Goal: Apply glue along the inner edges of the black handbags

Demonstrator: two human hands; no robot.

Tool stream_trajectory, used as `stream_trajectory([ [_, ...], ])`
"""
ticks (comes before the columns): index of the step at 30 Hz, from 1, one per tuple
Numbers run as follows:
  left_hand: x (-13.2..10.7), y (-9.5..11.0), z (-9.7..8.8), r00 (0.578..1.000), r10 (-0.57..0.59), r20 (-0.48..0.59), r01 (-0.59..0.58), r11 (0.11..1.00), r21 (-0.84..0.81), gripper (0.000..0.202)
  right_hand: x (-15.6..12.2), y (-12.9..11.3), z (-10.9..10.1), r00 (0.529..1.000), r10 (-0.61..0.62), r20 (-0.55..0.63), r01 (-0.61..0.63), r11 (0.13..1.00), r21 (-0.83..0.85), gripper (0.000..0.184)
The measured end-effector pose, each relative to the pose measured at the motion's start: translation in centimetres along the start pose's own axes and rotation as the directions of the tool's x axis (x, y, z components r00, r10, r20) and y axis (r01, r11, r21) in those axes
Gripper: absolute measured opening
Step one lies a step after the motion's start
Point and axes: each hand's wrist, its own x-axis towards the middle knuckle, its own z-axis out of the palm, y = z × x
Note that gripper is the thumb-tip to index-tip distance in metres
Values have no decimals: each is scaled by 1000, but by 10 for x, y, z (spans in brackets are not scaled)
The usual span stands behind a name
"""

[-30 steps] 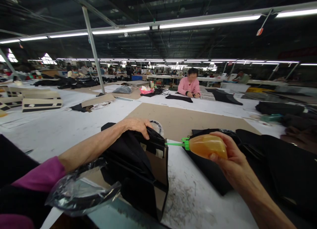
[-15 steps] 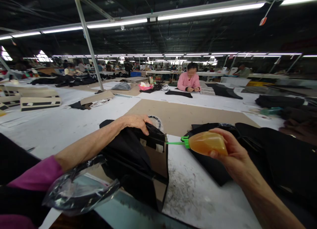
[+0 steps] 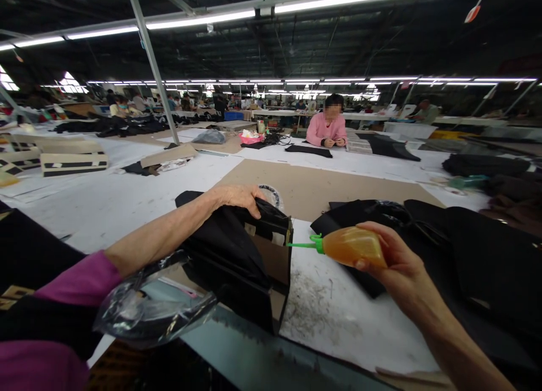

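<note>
My left hand (image 3: 237, 197) is closed over the top edge of a black bag with a brown card insert (image 3: 249, 255), holding it up on the white table (image 3: 105, 205). My right hand (image 3: 393, 261) grips an orange squeeze bottle (image 3: 353, 246) with a green nozzle (image 3: 302, 245). The nozzle tip touches the bag's upper right edge. A crumpled clear plastic wrap (image 3: 152, 301) lies under my left forearm.
Black fabric pieces (image 3: 444, 238) pile up at right. A brown board (image 3: 322, 190) lies behind the bag, with a tape roll (image 3: 271, 194) on it. A person in pink (image 3: 327, 128) sits across the table. Striped boxes (image 3: 71, 161) stand at left. Dried glue marks (image 3: 313, 306) spot the table.
The view has tilted so everything sits slightly lower and nearer. Both hands keep their grips, and the nozzle stays at the bag's edge.
</note>
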Motion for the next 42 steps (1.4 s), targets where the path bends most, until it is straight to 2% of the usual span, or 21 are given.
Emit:
stream_trajectory([
  [7,3,-1,3,1000,-10,-11,10,1000,-10,23,-16,12,2,1000,9,15,-8,993,-114,50],
  [18,3,-1,5,999,39,-22,-37,996,87,21,-37,33,11,994,58,90,-40,980,-195,44],
  [23,1,2,9,999,27,-23,-25,996,87,21,-45,42,17,987,131,98,-106,967,-232,42],
  [30,-9,11,22,998,31,-50,-26,995,95,18,-58,59,23,975,211,71,-194,962,-192,45],
  [34,-20,14,33,997,9,-82,4,988,153,18,-68,69,23,966,246,76,-231,959,-163,47],
  [37,-34,19,45,993,11,-121,21,965,261,15,-73,74,21,960,272,70,-263,958,-117,51],
  [39,-45,23,55,987,22,-160,39,929,368,16,-75,76,20,946,317,61,-316,948,-25,55],
  [42,-62,26,70,978,102,-183,3,866,501,20,-78,78,19,919,386,79,-393,910,129,59],
])
